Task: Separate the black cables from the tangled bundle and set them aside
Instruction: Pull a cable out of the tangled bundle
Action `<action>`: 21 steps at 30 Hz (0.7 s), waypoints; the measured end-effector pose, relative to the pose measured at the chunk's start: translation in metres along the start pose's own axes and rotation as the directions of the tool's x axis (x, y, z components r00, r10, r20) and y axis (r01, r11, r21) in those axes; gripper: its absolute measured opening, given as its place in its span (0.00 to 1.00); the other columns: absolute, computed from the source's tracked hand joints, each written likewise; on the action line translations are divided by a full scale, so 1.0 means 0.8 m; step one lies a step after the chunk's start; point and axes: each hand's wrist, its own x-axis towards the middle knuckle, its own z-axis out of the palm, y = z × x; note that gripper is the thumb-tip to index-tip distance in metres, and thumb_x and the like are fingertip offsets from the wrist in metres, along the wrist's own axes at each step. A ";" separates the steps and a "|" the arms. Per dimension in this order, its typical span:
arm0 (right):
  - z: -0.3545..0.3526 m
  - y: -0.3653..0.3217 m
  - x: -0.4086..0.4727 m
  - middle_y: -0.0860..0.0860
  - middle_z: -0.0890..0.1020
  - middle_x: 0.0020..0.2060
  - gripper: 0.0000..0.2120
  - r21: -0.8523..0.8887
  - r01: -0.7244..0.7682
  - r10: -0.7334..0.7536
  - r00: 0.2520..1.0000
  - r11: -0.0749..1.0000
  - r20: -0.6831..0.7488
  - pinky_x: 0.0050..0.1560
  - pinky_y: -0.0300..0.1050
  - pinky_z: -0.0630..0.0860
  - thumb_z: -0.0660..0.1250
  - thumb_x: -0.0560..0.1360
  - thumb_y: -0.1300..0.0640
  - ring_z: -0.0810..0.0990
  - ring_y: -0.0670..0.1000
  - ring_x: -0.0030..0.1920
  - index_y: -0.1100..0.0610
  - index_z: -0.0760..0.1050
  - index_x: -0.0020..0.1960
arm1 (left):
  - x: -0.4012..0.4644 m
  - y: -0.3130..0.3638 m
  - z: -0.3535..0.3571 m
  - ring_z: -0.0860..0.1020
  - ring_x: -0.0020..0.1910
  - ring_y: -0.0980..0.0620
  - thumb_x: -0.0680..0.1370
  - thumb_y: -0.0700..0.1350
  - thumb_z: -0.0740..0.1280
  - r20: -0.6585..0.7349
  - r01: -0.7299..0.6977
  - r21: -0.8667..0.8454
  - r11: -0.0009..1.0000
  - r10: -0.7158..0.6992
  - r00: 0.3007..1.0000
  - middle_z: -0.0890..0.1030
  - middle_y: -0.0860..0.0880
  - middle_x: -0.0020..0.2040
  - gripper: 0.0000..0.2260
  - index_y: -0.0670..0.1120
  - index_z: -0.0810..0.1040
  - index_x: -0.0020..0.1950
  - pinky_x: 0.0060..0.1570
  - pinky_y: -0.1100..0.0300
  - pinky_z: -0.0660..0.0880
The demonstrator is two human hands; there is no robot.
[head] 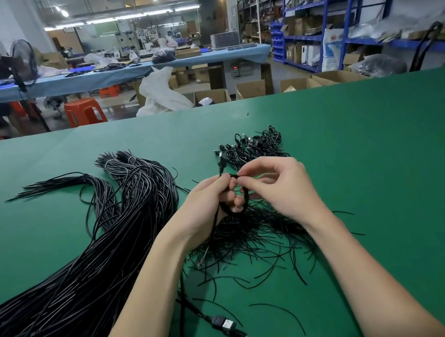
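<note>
So right now my fingers (228,180) on the left hand (209,203) are curled around a small coil of one black cable (234,210), pinching the top of the loop, with its plug end (220,159) poking up just past my knuckles. My right hand (277,185) is pinching the same loop from the other side, thumb and first finger closed on the strand where it crosses over, other fingers loosely bent and not holding anything. Both hands are up off the counter (393,168), touching each other through the cable. I'd say I'm mid-step: one cable is out of the mess and I'm winding or tidying it into a little loop before it goes on a pile. Directly under my hands is a scruffy heap of short thin black strands (257,239) spreading toward the near side. Just beyond my hands, on the far side, sits a small heap of coiled cables with connectors (253,145), which I reckon is the set-aside pile, though I can't swear to it. Off to the left is the big bundle of long black cables (84,267), sweeping from the near left corner up to tied ends (115,160) at the far side. Near me there's a pair of USB plugs (236,335) lying loose. Next move probably needs me to keep the loop from springing open, let go with one hand, and drop it on that far heap without snagging the loose strands underneath.
</note>
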 end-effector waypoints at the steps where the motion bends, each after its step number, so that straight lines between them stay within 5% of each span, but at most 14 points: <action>1: 0.001 0.000 0.001 0.48 0.87 0.38 0.04 -0.049 0.021 -0.022 1.000 0.999 -0.017 0.47 0.55 0.85 0.78 0.73 0.60 0.87 0.53 0.39 0.53 0.86 0.45 | 0.001 -0.001 0.000 0.70 0.32 0.52 0.87 0.43 0.54 -0.005 0.009 0.002 1.000 -0.009 1.000 0.68 0.53 0.26 0.14 0.43 0.69 0.41 0.36 0.61 0.69; 7: 0.013 0.002 -0.001 0.38 0.84 0.34 0.06 -0.184 0.118 -0.142 0.983 0.976 -0.121 0.39 0.38 0.81 0.74 0.75 0.59 0.84 0.42 0.32 0.49 0.83 0.41 | 0.004 -0.005 0.003 0.71 0.34 0.50 0.87 0.46 0.54 -0.004 -0.010 0.122 0.992 0.010 1.000 0.71 0.54 0.27 0.16 0.45 0.68 0.41 0.45 0.54 0.68; 11: 0.020 0.004 -0.003 0.40 0.84 0.37 0.05 -0.042 -0.012 0.000 0.964 0.999 -0.266 0.40 0.53 0.86 0.74 0.76 0.57 0.85 0.49 0.30 0.49 0.82 0.42 | 0.002 -0.004 0.005 0.72 0.37 0.50 0.87 0.48 0.54 -0.006 -0.027 0.207 0.978 0.029 1.000 0.74 0.54 0.29 0.16 0.46 0.69 0.41 0.49 0.54 0.68; 17: 0.029 0.003 -0.004 0.46 0.86 0.35 0.05 0.097 -0.095 0.121 0.940 0.991 -0.319 0.40 0.58 0.85 0.67 0.81 0.55 0.86 0.55 0.33 0.49 0.76 0.45 | 0.000 -0.005 0.009 0.73 0.39 0.50 0.87 0.48 0.54 -0.034 -0.035 0.297 0.954 0.047 0.998 0.77 0.50 0.34 0.13 0.46 0.70 0.46 0.46 0.55 0.68; 21: 0.037 0.005 -0.005 0.39 0.86 0.37 0.05 -0.001 -0.064 0.062 0.968 0.998 -0.243 0.43 0.37 0.79 0.66 0.81 0.55 0.86 0.44 0.37 0.47 0.75 0.48 | 0.001 -0.007 0.011 0.75 0.37 0.53 0.87 0.46 0.53 -0.104 -0.048 0.289 0.956 0.081 0.991 0.77 0.55 0.31 0.14 0.44 0.70 0.44 0.45 0.61 0.74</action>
